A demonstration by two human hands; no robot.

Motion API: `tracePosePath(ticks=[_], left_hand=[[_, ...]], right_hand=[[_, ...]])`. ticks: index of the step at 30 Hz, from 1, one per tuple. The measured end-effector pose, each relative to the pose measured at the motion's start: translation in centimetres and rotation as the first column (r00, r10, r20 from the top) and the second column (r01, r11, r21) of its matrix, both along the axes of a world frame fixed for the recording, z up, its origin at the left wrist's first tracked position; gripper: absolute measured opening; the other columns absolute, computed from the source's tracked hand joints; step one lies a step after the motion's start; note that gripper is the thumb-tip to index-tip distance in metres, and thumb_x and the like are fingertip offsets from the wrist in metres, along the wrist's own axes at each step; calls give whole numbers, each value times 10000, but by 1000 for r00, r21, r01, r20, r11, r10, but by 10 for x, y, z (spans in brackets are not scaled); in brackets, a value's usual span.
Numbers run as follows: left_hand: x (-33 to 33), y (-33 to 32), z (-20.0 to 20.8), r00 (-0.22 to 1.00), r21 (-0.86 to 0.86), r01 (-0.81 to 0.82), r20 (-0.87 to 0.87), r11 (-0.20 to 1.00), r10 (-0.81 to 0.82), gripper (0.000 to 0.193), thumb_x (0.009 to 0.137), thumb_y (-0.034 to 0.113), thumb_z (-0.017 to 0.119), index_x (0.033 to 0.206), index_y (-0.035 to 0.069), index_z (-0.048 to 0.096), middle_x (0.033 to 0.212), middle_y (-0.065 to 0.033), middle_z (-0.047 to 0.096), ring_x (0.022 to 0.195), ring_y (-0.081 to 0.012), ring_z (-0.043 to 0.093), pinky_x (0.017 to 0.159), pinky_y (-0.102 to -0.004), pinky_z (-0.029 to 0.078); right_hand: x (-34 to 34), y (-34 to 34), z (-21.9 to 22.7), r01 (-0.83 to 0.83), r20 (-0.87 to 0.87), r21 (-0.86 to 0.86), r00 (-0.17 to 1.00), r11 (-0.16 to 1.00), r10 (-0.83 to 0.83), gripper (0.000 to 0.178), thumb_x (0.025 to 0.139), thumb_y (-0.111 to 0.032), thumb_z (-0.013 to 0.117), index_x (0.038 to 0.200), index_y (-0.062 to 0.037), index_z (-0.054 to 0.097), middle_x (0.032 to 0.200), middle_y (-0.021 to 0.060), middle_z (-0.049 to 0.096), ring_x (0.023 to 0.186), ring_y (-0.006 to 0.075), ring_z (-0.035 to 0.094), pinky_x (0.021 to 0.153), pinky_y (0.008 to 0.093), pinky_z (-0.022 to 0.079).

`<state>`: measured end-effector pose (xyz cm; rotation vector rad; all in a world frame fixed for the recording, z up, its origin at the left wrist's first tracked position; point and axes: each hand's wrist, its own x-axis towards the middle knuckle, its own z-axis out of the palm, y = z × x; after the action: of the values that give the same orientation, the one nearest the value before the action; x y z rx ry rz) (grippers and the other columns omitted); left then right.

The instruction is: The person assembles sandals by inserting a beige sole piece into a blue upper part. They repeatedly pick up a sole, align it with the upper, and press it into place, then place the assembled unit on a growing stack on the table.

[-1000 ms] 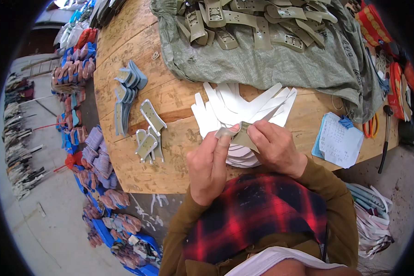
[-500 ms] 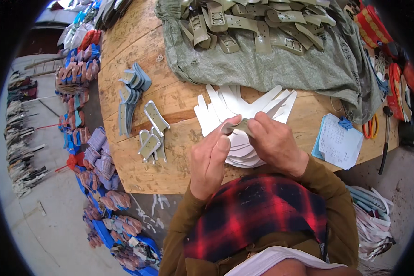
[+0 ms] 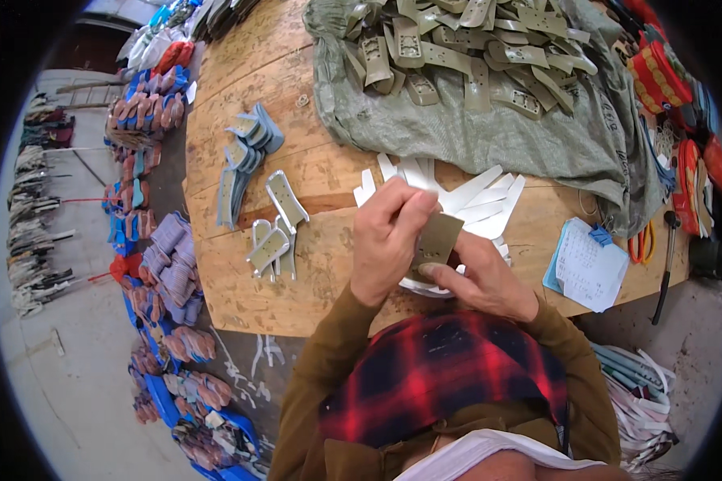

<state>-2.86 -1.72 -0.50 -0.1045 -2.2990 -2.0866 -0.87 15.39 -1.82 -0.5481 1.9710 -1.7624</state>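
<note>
Both hands grip an olive-green curved plate (image 3: 439, 238) with small holes, held tilted in front of me. My left hand (image 3: 387, 239) is closed on its left and upper edge. From the right, my right hand (image 3: 489, 276) holds its lower end, the thumb on the face and the fingers partly hidden behind. Below the hands lies a fanned stack of white Y-shaped strips (image 3: 489, 199), much of it covered by them. To the left rest a few olive plates with white edging (image 3: 286, 200) and a nested group of blue-grey curved pieces (image 3: 237, 172).
A heap of olive plates (image 3: 477, 80) lies on a grey-green woven sack (image 3: 361, 120) across the wooden table (image 3: 313, 305). Right of my hands are a written sheet (image 3: 594, 268), orange-handled scissors (image 3: 640, 244) and a black-handled tool (image 3: 667, 252). Bundled pieces (image 3: 172, 256) line the floor at left.
The olive plate has been turned from nearly edge-on to show its broad face. My left hand has risen and rolled over; my right thumb has moved down to the plate's lower end.
</note>
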Motion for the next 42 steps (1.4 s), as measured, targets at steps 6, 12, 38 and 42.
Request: tracePosePath(ticks=[6, 12, 38, 42], left_hand=[[1, 5, -5, 973, 358, -77, 230, 931, -8, 229, 991, 231, 596, 951, 8, 630, 786, 25, 590, 756, -89, 553, 674, -230, 453], [21, -24, -29, 900, 85, 322, 280, 943, -333, 170, 951, 160, 619, 983, -7, 608, 782, -30, 601, 768, -70, 525, 679, -250, 459], [42, -24, -43, 846, -171, 101, -503, 980, -175, 197, 892, -37, 598, 1039, -24, 467, 1435, -373, 364, 1240, -483, 518, 941, -484, 528], [36, -21, -45, 827, -281, 37, -530, 959, -187, 129, 899, -42, 560, 985, -25, 465, 1401, -350, 435, 1151, -437, 601, 897, -412, 553]], right_hand=[[-8, 10, 2, 53, 169, -57, 985, 997, -42, 389, 877, -31, 623, 1254, 2, 531, 1006, 184, 640, 875, 292, 648, 771, 365, 502], [-10, 12, 2, 19, -212, 113, 977, 993, 5, 360, 827, -55, 687, 1157, 10, 557, 987, 182, 621, 818, 350, 615, 712, 389, 492], [-9, -7, -19, 403, 384, -285, 879, 870, -281, 220, 978, -126, 579, 1032, 64, 676, 915, 51, 695, 880, 96, 611, 805, 259, 489], [-3, -11, -4, 379, 169, -168, 921, 910, -352, 199, 974, -114, 578, 1032, 53, 670, 873, 67, 696, 820, 103, 621, 745, 265, 494]])
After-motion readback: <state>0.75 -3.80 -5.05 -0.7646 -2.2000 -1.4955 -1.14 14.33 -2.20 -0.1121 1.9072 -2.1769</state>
